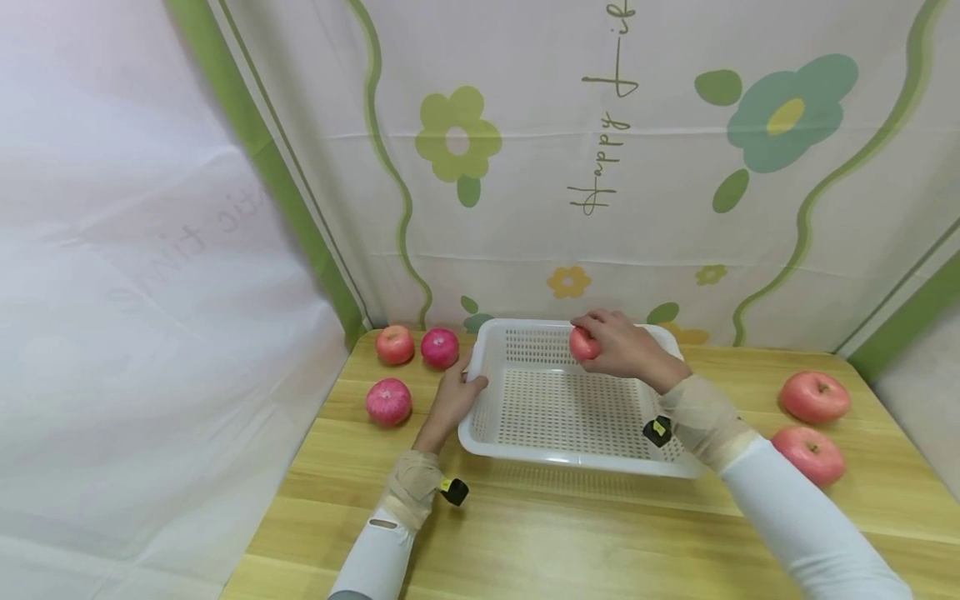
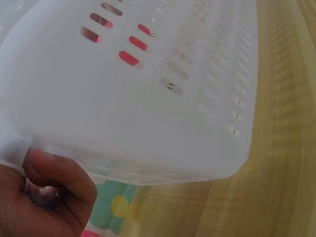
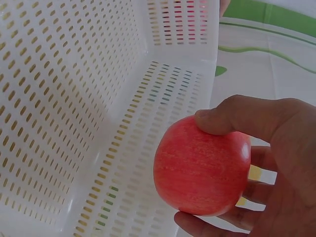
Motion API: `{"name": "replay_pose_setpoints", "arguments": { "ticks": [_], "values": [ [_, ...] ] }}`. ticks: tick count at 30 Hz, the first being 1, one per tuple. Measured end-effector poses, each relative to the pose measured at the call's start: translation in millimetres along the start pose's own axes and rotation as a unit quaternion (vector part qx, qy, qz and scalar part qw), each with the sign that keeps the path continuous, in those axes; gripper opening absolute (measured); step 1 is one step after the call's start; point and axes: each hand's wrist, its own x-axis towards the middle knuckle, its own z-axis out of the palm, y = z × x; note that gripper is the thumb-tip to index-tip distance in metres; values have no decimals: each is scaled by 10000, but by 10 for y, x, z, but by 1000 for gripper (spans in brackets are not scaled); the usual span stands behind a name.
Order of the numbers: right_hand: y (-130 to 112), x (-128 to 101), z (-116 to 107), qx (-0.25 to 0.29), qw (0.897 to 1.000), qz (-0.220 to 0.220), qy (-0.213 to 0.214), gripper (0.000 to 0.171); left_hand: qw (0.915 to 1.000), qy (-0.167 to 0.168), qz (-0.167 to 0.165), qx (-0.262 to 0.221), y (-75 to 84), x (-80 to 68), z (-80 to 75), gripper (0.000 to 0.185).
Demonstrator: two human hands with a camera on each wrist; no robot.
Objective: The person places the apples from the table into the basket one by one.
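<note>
A white perforated basket (image 1: 555, 410) stands in the middle of the wooden table. My left hand (image 1: 463, 383) grips its left rim; in the left wrist view the thumb (image 2: 58, 174) presses under the rim of the basket wall (image 2: 148, 98). Over the far part of the basket, my right hand (image 1: 603, 342) holds a red apple (image 1: 582, 344). The right wrist view shows that apple (image 3: 202, 167) pinched between thumb and fingers (image 3: 237, 116), above the bare basket floor (image 3: 64, 98).
Three red apples lie left of the basket: two at the back (image 1: 395, 344) (image 1: 440, 347), one nearer (image 1: 388, 401). Two larger apples (image 1: 814, 397) (image 1: 810, 454) lie at the right. A flowered cloth (image 1: 600, 167) hangs behind the table (image 1: 570, 533).
</note>
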Motion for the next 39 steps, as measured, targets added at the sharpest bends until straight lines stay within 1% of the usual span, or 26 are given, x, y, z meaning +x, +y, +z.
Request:
{"name": "replay_pose_setpoints", "arguments": {
  "ticks": [6, 15, 21, 30, 39],
  "values": [
    [-55, 58, 39, 45, 9999, -88, -20, 71, 10000, 25, -55, 9, 18, -4, -3, 69],
    [-163, 137, 78, 84, 9999, -99, -104, 72, 10000, -1, -16, -30, 40, -21, 3, 69],
    [-216, 163, 92, 67, 9998, -137, -157, 71, 10000, -12, -33, -69, 23, -21, 4, 69],
    [-292, 193, 127, 6, 9996, -267, -128, 71, 9999, -36, -92, -82, 20, -23, 10, 69],
    [-350, 245, 185, 7, 9993, -267, -256, 73, 9999, -39, -100, -77, 29, -28, 5, 68]
  ]
}}
